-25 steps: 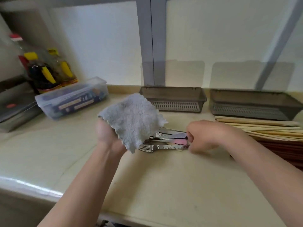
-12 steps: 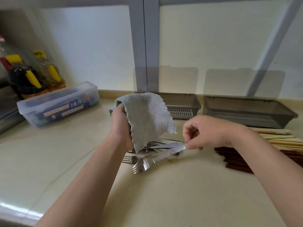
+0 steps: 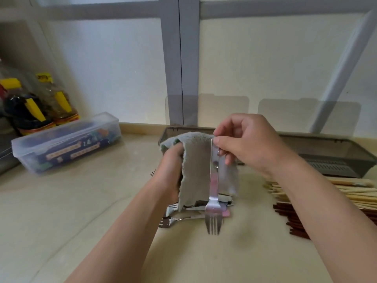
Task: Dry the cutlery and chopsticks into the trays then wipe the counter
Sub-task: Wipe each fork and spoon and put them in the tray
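**Head view**

1. Your right hand is raised above the counter. Its thumb and forefinger pinch the top end of a fork. The other fingers are curled loosely beside the handle.
2. The fork hangs upright with its tines down, in front of the cloth. The tines are blurred, so you cannot tell whether they touch the counter.
3. Your left hand grips the grey cloth with its fingers curled round the bunched upper part. The loose part hangs down behind the fork handle. Whether the cloth touches the handle cannot be told.
4. The rest of the cutlery lies in a pile on the counter, directly below the cloth. The cloth's lower edge partly hides it. The fork heads that show point left.
5. The chopsticks lie on the counter to the right of the pile, partly under your right forearm. The light chopsticks are farther from you. The dark chopsticks are nearer.
6. Two grey trays stand at the back of the counter against the wall. The left tray is mostly hidden behind the cloth and your hands. The right tray shows a slotted floor.
7. A clear box sits on the counter at the far left. Bottles with yellow caps stand behind it.
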The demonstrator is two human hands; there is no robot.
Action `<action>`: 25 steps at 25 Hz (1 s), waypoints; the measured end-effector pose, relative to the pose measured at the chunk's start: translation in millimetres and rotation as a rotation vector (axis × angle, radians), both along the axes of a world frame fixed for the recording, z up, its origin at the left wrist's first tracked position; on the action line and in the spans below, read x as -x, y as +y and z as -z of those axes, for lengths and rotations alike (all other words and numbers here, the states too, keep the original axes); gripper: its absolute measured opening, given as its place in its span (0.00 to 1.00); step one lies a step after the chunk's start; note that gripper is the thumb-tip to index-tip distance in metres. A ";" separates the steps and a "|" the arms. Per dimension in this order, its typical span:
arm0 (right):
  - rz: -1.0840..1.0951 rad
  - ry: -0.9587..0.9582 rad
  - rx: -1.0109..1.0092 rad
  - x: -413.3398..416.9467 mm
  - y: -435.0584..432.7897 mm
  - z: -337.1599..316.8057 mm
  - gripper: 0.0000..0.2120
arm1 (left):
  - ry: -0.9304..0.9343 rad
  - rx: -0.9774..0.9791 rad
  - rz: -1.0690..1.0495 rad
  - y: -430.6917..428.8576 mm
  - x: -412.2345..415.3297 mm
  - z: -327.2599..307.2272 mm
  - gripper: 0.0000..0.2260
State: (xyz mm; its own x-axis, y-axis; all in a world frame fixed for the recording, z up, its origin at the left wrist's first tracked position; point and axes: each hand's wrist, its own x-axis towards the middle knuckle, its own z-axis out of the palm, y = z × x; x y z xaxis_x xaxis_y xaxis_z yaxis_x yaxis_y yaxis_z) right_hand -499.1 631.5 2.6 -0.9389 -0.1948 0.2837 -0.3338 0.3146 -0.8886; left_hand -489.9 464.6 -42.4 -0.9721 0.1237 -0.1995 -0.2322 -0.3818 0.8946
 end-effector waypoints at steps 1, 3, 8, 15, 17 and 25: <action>0.036 0.032 -0.034 3.7 -6.4 -0.5 0.05 | 0.004 0.028 0.022 1.9 -0.1 0.9 0.20; 0.106 0.084 -0.103 10.1 -17.2 3.7 0.08 | 0.048 0.056 0.024 5.7 0.1 4.0 0.14; 0.185 0.188 -0.202 10.6 -24.4 9.8 0.08 | 0.139 0.172 -0.090 4.3 0.7 9.7 0.07; 0.216 0.006 -0.450 -44.3 -5.0 28.5 0.05 | 0.068 0.054 -0.159 3.9 7.9 -0.6 0.18; 0.053 -0.253 -0.568 -56.2 -7.4 35.0 0.08 | 0.094 -0.051 -0.159 4.9 8.1 -0.9 0.21; -0.024 -0.275 -0.467 -69.5 -25.6 55.6 0.15 | 0.106 -0.108 -0.127 5.6 0.5 5.9 0.22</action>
State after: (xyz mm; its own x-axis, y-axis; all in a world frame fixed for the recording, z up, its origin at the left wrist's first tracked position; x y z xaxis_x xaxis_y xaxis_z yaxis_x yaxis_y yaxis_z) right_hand -429.7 605.8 -53.0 -0.9602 -0.2633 -0.0931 -0.1207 0.6921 -0.7117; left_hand -490.4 470.3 -48.2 -0.9961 0.0137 -0.0871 -0.0824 -0.4973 0.8637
